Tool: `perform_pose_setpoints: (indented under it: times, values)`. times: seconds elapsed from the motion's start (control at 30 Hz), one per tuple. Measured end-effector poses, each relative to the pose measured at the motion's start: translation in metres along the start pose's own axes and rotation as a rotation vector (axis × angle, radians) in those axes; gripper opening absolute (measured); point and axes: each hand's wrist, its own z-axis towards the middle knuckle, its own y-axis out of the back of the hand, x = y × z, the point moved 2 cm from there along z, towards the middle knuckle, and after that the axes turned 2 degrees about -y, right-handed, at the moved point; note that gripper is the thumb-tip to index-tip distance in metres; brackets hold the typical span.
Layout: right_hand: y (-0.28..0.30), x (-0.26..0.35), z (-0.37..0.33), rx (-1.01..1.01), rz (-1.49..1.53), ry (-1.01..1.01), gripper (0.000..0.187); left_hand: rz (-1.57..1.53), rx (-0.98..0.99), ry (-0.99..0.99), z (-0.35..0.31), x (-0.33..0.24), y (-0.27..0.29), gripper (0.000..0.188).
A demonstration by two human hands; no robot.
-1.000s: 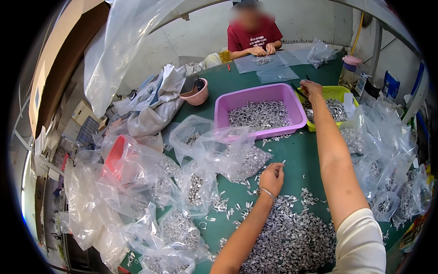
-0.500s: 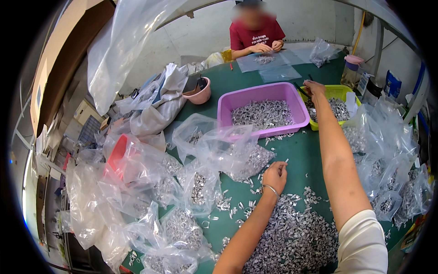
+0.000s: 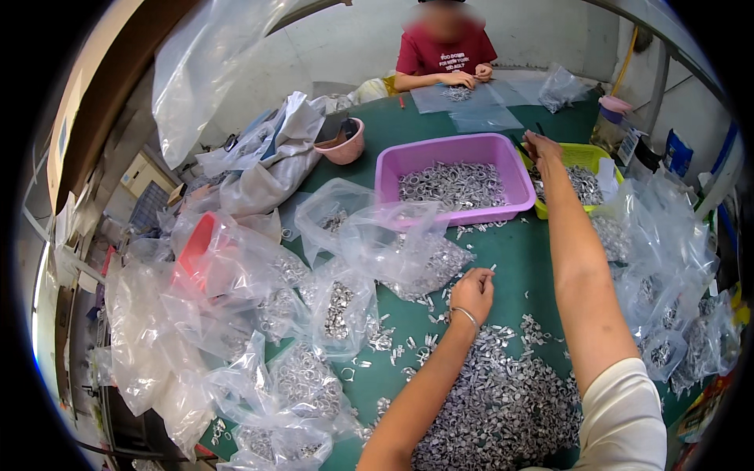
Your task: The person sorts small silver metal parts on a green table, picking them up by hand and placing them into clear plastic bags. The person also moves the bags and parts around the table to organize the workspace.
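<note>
My left hand (image 3: 472, 292), with a bracelet on its wrist, is closed above the green table (image 3: 510, 251). A small silvery metal piece (image 3: 493, 268) shows at its fingertips. At the far right, my right hand (image 3: 543, 147) is closed on a slim dark tool (image 3: 518, 147), whose exact kind is hard to make out. That hand is over the left rim of a yellow-green basket (image 3: 585, 149) of metal pieces, beside a purple basin (image 3: 514, 169) full of silvery rings. Below my left hand spreads a large pile of small metal pieces (image 3: 503, 392), partly covered by my forearm.
Clear plastic bags (image 3: 338, 306) of metal parts crowd the left side, with more bags (image 3: 667, 275) at the right edge. A pink bowl (image 3: 345, 149) stands beyond them. Across the table, a person in a red shirt (image 3: 448, 59) handles small parts on plastic sheets (image 3: 483, 118).
The view has shifted slightly. My right hand has turned a little at the basket, and my left hand stays near the same spot with the small piece. The co-worker's hands have moved slightly.
</note>
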Motion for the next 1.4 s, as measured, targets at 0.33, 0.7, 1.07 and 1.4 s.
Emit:
perform_pose_setpoints:
  times: [0.33, 0.7, 1.07, 1.4]
  values:
    - [0.002, -0.016, 0.029, 0.073, 0.261, -0.147, 0.010, -0.015, -0.016, -0.015, 0.002, 0.001, 0.002, 0.009]
    - [-0.072, 0.016, -0.099, 0.566, -0.199, 0.057, 0.017, 0.045, -0.028, 0.006, 0.000, 0.006, 0.001, 0.010]
    - [-0.083, -0.013, -0.259, 0.784, -1.135, 0.675, 0.017, 0.039, -0.019, 0.062, 0.004, -0.002, 0.001, 0.013]
    - [-0.058, -0.064, -0.263, 0.846, -1.034, 0.844, 0.015, 0.063, 0.003, 0.095, 0.003, -0.005, 0.003, 0.016]
